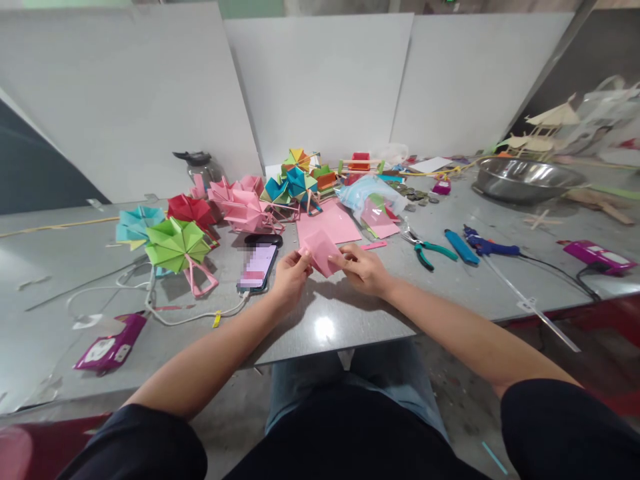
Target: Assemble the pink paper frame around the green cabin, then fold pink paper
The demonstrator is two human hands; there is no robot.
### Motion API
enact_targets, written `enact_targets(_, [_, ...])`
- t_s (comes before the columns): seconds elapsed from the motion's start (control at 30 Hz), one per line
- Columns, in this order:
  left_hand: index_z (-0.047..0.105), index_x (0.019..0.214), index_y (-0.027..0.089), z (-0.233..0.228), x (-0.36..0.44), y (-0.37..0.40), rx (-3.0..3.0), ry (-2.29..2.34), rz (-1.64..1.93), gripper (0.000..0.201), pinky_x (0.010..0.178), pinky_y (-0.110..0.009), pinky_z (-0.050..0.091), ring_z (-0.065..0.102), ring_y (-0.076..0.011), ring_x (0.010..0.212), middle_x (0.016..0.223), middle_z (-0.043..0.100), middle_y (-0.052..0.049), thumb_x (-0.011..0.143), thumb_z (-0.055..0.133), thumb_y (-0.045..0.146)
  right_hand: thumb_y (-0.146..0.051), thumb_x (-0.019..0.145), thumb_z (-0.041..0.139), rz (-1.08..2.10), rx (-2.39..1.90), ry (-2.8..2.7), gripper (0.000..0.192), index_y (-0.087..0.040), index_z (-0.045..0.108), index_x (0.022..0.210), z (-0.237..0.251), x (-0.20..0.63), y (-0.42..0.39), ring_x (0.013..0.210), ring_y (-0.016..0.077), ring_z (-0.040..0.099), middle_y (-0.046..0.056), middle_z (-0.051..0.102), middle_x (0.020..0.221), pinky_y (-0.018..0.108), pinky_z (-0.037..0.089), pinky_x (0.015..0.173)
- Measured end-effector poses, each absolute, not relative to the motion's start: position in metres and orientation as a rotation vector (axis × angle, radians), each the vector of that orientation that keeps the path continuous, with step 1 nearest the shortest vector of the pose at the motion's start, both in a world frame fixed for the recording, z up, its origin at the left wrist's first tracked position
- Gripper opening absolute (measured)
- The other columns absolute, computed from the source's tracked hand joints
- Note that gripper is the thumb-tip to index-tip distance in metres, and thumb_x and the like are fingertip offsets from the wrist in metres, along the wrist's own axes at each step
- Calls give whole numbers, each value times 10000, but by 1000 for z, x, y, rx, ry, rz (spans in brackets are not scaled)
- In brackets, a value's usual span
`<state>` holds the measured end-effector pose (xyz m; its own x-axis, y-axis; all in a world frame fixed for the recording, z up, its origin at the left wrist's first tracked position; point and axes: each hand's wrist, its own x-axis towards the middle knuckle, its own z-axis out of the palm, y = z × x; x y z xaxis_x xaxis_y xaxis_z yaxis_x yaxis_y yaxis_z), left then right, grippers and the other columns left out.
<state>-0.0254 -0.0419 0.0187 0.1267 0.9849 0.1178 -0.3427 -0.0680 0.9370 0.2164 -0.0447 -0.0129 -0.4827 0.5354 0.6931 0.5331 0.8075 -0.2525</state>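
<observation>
Both of my hands pinch a folded pink paper square (321, 251) just above the grey table (330, 320). My left hand (290, 275) grips its left corner, and my right hand (364, 269) holds its right edge. A phone (258, 268) lies just left of my left hand, with its screen lit. Behind the folded piece a flat sheet of pink paper (327, 223) rests on the table.
Folded paper pinwheels in green (176, 245), red, teal and pink (243, 208) stand at the left and middle back. Pliers (425, 250), a blue lighter and a glue gun (487, 248) lie to the right. A steel bowl (523, 180) sits far right. White boards wall the back.
</observation>
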Motion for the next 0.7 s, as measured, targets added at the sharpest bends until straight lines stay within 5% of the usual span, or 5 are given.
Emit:
enact_targets(0.13, [691, 823, 215, 22, -27, -44, 1205, 854, 1400, 397, 673, -266, 464, 529, -138, 691, 755, 636, 7, 766, 966, 494, -149, 1040, 555, -94, -666, -2268, 522, -360, 688, 1499, -6, 212, -50, 1127, 267, 703, 137, 646, 1403, 427, 614, 884])
enact_targets(0.27, [695, 818, 218, 24, -30, -47, 1338, 902, 1468, 344, 759, -293, 461, 549, -169, 755, 766, 652, 6, 751, 969, 415, -231, 996, 678, 82, -578, -2208, 339, -266, 692, 1333, -2, 204, -57, 1354, 331, 635, 169, 605, 1505, 501, 590, 1045])
enact_targets(0.47, [708, 953, 237, 18, -37, -52, 2014, 923, 1576, 122, 941, -405, 487, 643, -256, 945, 931, 727, -43, 909, 807, 292, -384, 1071, 686, 270, -689, -1888, 239, -252, 634, 1263, -1, 194, -57, 1007, 248, 731, 107, 770, 1177, 407, 613, 873])
enact_targets(0.7, [651, 1207, 244, 4, -34, -50, 1956, 681, 1591, 143, 1051, -472, 557, 734, -278, 1137, 1187, 765, -117, 1069, 641, 278, -292, 1088, 677, 57, -614, -2006, 115, -253, 735, 1179, 16, 184, -43, 984, 247, 754, 82, 798, 1054, 424, 635, 884])
